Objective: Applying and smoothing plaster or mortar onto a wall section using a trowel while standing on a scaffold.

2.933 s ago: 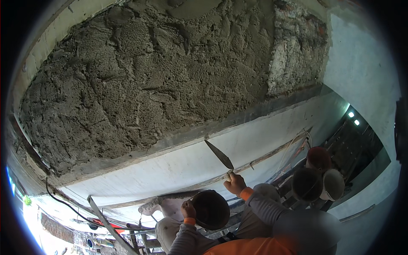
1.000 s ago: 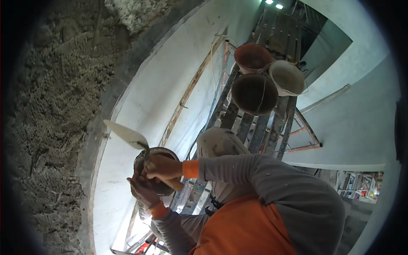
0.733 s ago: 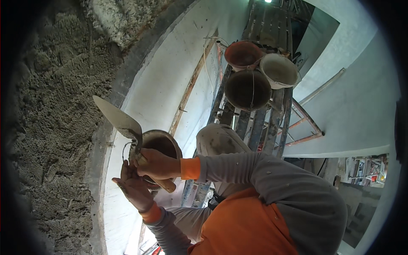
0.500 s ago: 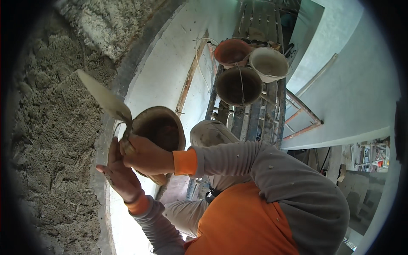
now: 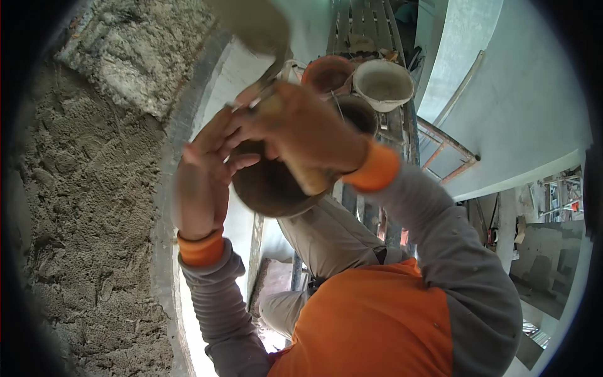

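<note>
While the right hand (image 5: 308, 125) is clenched round the wooden handle of a plastering trowel (image 5: 257, 28), whose blurred steel blade rises above the knuckles toward the top edge, the left hand (image 5: 201, 182) lies with fingers spread and nearly straight against the near rim of a round mortar bowl (image 5: 270, 185), cupping it rather than closing on it. The bowl sits just below the right hand and in front of the bent knee. Judged from its dark wet inside, it will feel heavy and slick with mortar, so a palm under the base serves better than the rim. The trowel is stiff and light; its handle is the only sound hold. Left of the bowl rises a rough mortar-coated wall (image 5: 81, 207). Beyond the bowl, three buckets (image 5: 383, 85) stand on scaffold planks.
</note>
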The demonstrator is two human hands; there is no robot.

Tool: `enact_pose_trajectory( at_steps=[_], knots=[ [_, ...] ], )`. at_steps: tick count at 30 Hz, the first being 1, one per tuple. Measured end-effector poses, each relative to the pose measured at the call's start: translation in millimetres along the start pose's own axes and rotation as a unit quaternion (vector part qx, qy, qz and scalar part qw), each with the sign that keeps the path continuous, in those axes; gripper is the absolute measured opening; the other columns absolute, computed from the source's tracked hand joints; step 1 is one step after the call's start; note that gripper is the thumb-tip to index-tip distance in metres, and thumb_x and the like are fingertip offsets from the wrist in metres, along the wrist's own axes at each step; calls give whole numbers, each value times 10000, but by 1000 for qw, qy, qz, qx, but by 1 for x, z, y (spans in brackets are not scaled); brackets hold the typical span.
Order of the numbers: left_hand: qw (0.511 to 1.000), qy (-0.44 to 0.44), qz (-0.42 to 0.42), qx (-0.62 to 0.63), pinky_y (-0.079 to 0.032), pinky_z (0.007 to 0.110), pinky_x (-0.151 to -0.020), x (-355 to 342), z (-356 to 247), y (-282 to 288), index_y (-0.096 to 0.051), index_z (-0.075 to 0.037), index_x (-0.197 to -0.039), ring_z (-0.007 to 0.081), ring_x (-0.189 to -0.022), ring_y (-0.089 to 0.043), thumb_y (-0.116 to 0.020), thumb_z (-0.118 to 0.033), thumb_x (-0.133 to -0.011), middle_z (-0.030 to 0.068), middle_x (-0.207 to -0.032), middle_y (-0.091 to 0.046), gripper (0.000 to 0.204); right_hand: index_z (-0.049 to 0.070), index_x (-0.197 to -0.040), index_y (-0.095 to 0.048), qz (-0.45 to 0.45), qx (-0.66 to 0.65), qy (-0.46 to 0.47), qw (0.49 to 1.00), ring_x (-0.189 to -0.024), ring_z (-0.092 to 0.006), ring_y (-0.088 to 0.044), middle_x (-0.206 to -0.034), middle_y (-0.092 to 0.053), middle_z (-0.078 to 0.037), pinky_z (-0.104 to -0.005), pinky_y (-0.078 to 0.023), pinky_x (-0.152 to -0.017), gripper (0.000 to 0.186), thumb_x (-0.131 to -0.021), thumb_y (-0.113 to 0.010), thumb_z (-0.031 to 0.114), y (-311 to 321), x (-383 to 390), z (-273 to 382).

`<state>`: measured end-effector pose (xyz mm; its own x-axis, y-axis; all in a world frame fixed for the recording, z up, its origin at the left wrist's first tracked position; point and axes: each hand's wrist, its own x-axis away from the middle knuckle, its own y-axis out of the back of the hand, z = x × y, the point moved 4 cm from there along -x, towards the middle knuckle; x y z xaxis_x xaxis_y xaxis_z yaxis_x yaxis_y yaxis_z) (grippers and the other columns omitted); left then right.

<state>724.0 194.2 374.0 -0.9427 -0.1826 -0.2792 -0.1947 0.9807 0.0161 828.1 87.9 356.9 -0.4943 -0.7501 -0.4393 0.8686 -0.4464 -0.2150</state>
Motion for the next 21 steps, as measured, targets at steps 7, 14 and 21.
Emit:
enact_pose_trajectory(
  at_steps=[7,14,21],
  knots=[
    [979,1,37,-198,-495,331,-743,43,21,40,-357,37,-1298,269,-925,-610,-428,-402,-906,228,-1207,-499,593,13,-1007,-573,-127,145,-58,979,-510,-114,-539,-709,-590,-67,-234,-457,-444,251,-775,-640,82,117,55,51],
    [979,127,-158,-35,-480,282,-740,150,115,132,-373,-2,-1293,205,-887,-598,-486,-427,-882,170,-1191,-508,602,48,-923,-585,-328,311,-168,876,-488,-64,-465,-624,-483,18,-199,-367,-435,197,-766,-633,156,232,153,46],
    [949,217,-227,19,-468,259,-688,184,186,135,-391,-19,-1284,187,-836,-602,-503,-390,-885,146,-1159,-527,556,76,-832,-595,-497,361,-271,741,-497,-78,-486,-594,-503,10,-219,-396,-451,154,-744,-655,187,304,254,-7]
  ],
)
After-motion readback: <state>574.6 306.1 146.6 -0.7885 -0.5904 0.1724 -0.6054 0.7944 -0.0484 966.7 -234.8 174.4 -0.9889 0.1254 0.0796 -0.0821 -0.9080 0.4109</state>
